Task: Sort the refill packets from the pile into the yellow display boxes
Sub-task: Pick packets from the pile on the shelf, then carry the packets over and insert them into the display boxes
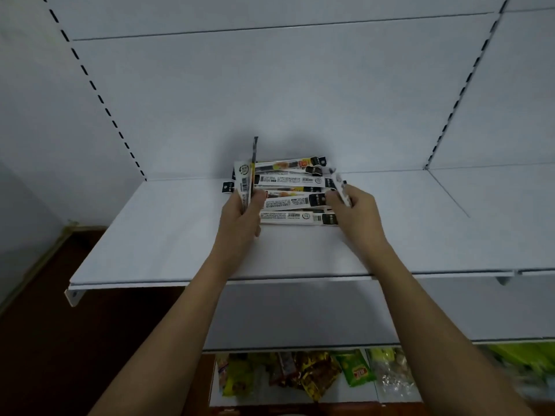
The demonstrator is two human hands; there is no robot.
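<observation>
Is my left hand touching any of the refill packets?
Touching. The head view shows the left hand with its fingers curled round upright refill packets beside the pile.

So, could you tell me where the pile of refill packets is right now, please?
In the head view, the pile of refill packets lies mid-frame on the white shelf, near its back wall, between the left hand and the right hand.

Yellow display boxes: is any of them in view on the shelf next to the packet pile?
No: the white shelf holds only the pile of refill packets, with no yellow box in view.
</observation>
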